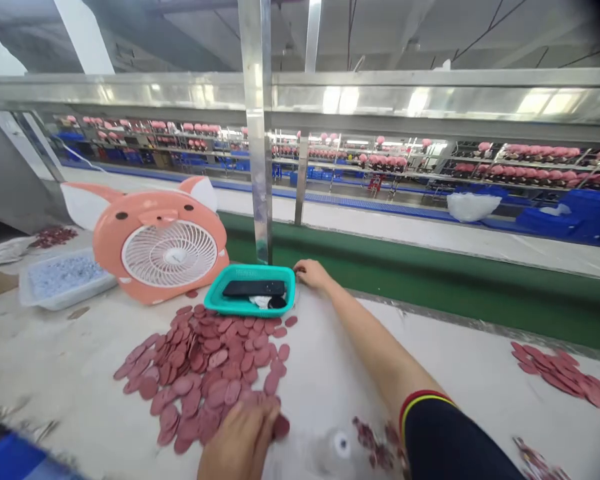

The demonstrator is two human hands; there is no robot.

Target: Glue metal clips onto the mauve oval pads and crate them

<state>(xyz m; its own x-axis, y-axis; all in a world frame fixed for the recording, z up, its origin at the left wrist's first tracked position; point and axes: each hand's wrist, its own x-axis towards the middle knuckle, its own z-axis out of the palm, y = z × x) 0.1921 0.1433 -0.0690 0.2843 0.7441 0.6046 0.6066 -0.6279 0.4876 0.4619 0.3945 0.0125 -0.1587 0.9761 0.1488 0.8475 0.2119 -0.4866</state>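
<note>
Many flat, dark red oval pieces lie in a loose, overlapping pile on the white worktop. My left hand is low over the near edge of this pile, slightly blurred, its fingers closed. A darker oval piece shows at its fingertips. My right hand reaches far forward to the right end of a green plastic basket. Its fingers are pinched together around something small and dark at the basket's rim, too small to name. Inside the basket are a long black object and something white.
A pink pig-shaped fan stands behind the pile, beside a white tray of small bluish pieces. More red ovals lie at right. Small shiny dark red bits lie near my right arm. A metal post rises behind the basket.
</note>
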